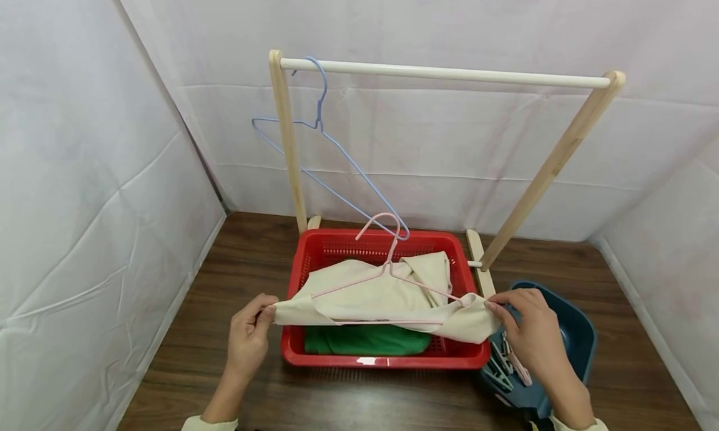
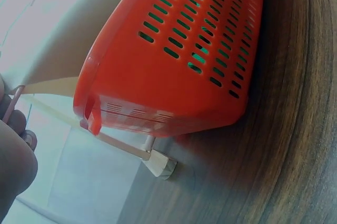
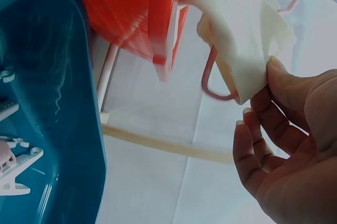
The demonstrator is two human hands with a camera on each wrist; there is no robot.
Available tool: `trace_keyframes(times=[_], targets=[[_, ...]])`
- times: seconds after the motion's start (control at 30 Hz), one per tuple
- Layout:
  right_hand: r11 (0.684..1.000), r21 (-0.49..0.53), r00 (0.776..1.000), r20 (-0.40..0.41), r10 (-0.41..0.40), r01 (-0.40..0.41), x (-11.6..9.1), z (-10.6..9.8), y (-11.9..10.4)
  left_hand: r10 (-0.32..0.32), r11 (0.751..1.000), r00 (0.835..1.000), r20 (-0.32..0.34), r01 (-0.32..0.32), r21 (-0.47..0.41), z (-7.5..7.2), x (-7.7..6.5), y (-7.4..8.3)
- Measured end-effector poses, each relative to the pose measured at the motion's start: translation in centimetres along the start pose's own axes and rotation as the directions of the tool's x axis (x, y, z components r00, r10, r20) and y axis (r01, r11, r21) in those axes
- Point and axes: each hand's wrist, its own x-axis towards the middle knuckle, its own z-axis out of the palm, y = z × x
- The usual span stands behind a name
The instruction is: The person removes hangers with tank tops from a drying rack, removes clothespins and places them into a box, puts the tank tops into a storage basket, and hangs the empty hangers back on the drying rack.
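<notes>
A cream garment [image 1: 359, 287] is stretched sideways over a red basket [image 1: 387, 361], with a pink hanger [image 1: 389, 247] threaded into it, hook upward. My left hand [image 1: 249, 334] pinches the garment's left end; in the left wrist view a pink hanger tip [image 2: 14, 103] shows at those fingers. With thumb and index finger, my right hand [image 1: 533, 334] pinches the right end of the cloth. The right wrist view shows the hanger's rounded corner [image 3: 210, 84] sticking out below the cloth beside that pinch. Green fabric [image 1: 365, 340] lies inside the basket.
Behind the basket stands a rack with a white rail [image 1: 449, 73] and wooden posts [image 1: 553, 169]. A blue hanger [image 1: 359, 169] hangs at the rail's left end. Right of the basket, a dark blue bin [image 1: 581, 331] holds several clothespins [image 1: 497, 368], partly behind my right arm.
</notes>
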Motion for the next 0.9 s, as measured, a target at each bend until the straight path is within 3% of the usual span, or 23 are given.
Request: trace_keyframes(times=[0.3,0.9], targets=[[0.998,-0.014,0.998,-0.001,0.065,-0.065,-0.4,-0.4,0.9,-0.02,1.0,0.999,-0.027,0.02,-0.016,-0.3,-0.2,-0.3],[0.993,-0.012,0.993,-0.027,0.113,-0.113,-0.5,-0.9,1.9,-0.093,0.994,0.993,-0.067,0.089,-0.061,-0.4,-0.2,-0.3]])
